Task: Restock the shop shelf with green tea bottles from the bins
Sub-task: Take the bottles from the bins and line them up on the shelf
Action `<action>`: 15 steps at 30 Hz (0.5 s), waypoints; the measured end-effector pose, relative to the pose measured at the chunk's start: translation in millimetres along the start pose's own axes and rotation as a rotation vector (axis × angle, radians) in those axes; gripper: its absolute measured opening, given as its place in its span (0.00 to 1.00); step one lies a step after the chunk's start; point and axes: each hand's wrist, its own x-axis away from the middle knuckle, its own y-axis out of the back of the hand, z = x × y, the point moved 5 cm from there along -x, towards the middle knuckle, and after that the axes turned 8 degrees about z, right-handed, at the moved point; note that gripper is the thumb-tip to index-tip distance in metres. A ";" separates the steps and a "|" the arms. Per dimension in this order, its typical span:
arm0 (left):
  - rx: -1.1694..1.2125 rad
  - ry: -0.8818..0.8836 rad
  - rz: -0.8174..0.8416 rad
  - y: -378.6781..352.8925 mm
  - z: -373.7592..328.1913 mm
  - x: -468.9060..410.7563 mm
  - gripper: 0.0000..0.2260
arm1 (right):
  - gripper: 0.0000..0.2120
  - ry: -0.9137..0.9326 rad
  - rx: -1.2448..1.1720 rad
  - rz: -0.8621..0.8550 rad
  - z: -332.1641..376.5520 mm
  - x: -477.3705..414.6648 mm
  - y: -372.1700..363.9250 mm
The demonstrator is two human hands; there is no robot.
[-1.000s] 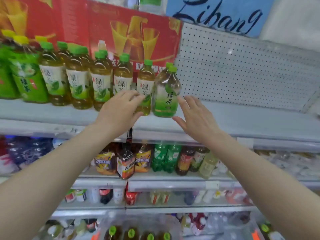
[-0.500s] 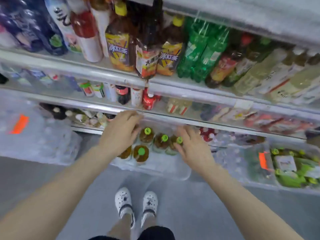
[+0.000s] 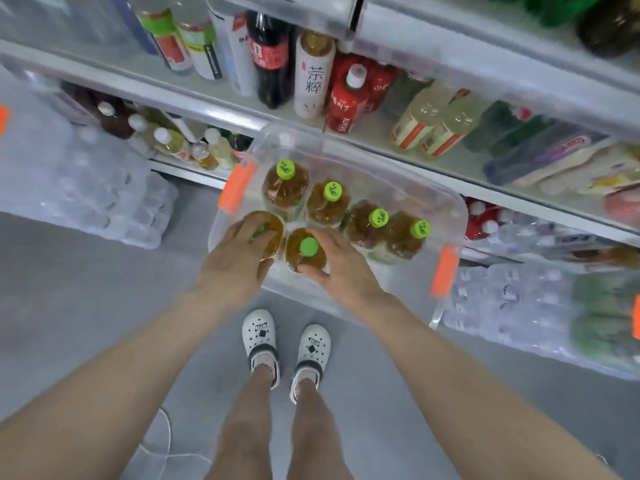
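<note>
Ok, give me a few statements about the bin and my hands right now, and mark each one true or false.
1. Six green tea bottles stand in the clear bin. True.
2. The left hand lifts a bottle up to a shelf. False: it grips the top of the front-left bottle, which stands in the bin.
3. The right hand has its fingers round the front-middle bottle, whose green cap shows. True.
4. The bin's latches are blue. False: they are orange.
5. The person wears white clogs. True.
</note>
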 end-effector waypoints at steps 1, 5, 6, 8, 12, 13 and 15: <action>0.003 0.008 -0.002 -2.9 2.6 0.6 0.22 | 0.26 0.017 -0.029 -0.023 1.3 -3.9 -3.7; 0.023 0.039 0.023 -0.4 3.8 0.3 0.21 | 0.19 0.063 -0.059 -0.092 -4.7 -6.0 -3.9; 0.035 0.050 0.053 2.2 3.8 -0.3 0.22 | 0.19 0.056 -0.043 -0.096 -6.3 -3.8 0.0; 0.061 0.062 0.128 5.6 3.4 -1.1 0.25 | 0.19 0.011 -0.026 -0.138 -11.2 2.2 14.4; 0.068 0.111 0.263 16.0 1.7 -0.9 0.30 | 0.17 -0.024 -0.024 -0.215 -8.7 21.4 56.8; 0.071 0.118 0.288 19.3 -2.2 -1.2 0.31 | 0.17 -0.018 -0.034 -0.222 -4.6 27.1 69.0; 0.100 0.099 0.314 27.0 -16.4 -4.0 0.34 | 0.17 -0.037 -0.060 -0.233 6.1 36.8 94.8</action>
